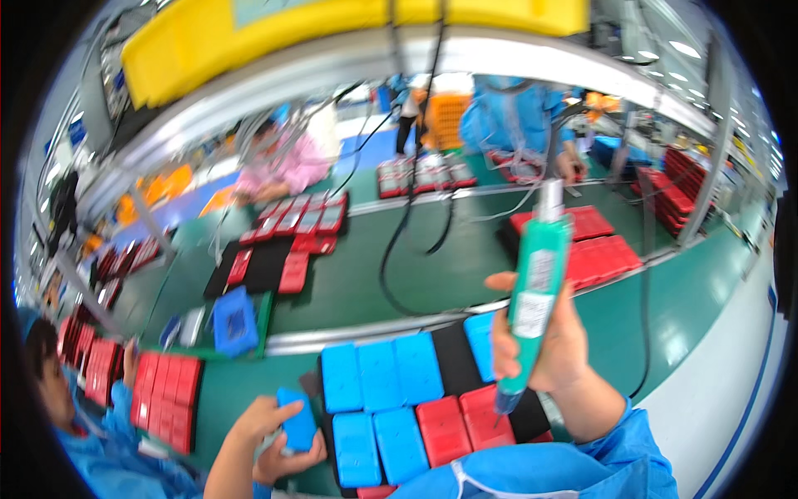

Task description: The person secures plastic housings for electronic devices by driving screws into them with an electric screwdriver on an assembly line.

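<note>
Raised at the right, my right hand is wrapped around a green electric screwdriver. The tool tilts, its dark nose pointing down over the red pieces and its silver end up. At the lower left my left hand grips a small blue rectangular plastic housing, with fingers on its top and lower side. Between my hands lie two rows of flat housings on a black tray: several blue housings and red housings. Whether the driver's bit touches a red housing, I cannot tell.
A co-worker in blue sits at the left by red housings. A green tray holds a blue box. Across the green bench are more red pieces, hanging black cables, and a yellow bin overhead.
</note>
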A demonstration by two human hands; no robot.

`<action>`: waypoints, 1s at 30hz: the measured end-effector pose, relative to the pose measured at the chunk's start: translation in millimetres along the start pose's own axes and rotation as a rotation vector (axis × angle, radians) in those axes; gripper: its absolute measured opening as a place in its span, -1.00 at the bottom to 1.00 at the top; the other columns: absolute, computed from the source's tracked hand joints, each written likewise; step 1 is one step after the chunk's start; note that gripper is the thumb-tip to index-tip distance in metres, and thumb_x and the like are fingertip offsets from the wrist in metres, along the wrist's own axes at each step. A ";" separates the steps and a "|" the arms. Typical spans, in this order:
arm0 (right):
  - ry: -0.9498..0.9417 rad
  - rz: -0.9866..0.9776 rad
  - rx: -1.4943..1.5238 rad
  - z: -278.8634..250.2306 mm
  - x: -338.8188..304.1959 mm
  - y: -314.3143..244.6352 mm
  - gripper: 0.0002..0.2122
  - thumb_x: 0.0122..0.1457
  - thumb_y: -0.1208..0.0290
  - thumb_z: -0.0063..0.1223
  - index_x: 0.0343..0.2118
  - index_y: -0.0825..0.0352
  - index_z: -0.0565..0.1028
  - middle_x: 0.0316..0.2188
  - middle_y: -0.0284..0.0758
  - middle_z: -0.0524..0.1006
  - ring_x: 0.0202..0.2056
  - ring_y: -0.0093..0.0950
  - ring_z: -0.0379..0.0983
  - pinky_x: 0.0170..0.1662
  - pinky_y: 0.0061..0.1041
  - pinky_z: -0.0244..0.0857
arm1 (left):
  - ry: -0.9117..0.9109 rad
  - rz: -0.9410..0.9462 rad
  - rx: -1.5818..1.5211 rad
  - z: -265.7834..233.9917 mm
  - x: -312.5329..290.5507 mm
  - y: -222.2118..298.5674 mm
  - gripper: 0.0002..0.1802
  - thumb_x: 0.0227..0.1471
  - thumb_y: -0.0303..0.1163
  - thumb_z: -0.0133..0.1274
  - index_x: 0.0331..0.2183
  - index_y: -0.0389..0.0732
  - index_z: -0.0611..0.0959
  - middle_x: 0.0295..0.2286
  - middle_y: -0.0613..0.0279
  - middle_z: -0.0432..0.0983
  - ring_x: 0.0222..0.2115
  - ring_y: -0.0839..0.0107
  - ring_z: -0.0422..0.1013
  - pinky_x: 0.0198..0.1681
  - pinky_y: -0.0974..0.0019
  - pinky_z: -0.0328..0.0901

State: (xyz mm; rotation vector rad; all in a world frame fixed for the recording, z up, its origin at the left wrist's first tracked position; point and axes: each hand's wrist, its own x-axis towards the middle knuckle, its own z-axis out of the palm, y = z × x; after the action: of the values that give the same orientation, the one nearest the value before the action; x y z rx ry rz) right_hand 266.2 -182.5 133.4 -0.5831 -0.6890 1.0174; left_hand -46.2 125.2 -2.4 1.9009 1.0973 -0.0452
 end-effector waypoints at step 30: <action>0.729 -0.781 -0.645 -100.4 -182.2 -85.7 -0.21 0.04 -0.28 -0.65 0.03 0.47 0.07 -0.78 -0.36 0.31 -0.82 -0.61 0.22 -0.72 -0.62 0.22 | -0.876 0.124 -0.594 359.8 36.1 327.4 -0.73 -0.04 -0.10 0.01 -0.48 -0.10 0.45 -0.72 0.50 0.18 -0.78 0.71 -0.06 -0.74 0.56 -0.20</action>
State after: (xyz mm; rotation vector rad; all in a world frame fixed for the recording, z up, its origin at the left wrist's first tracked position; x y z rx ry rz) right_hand 324.8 -394.4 85.5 -1.0555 -0.4954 -0.1927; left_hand 341.4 -171.1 -3.6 1.1877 0.3278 -0.3967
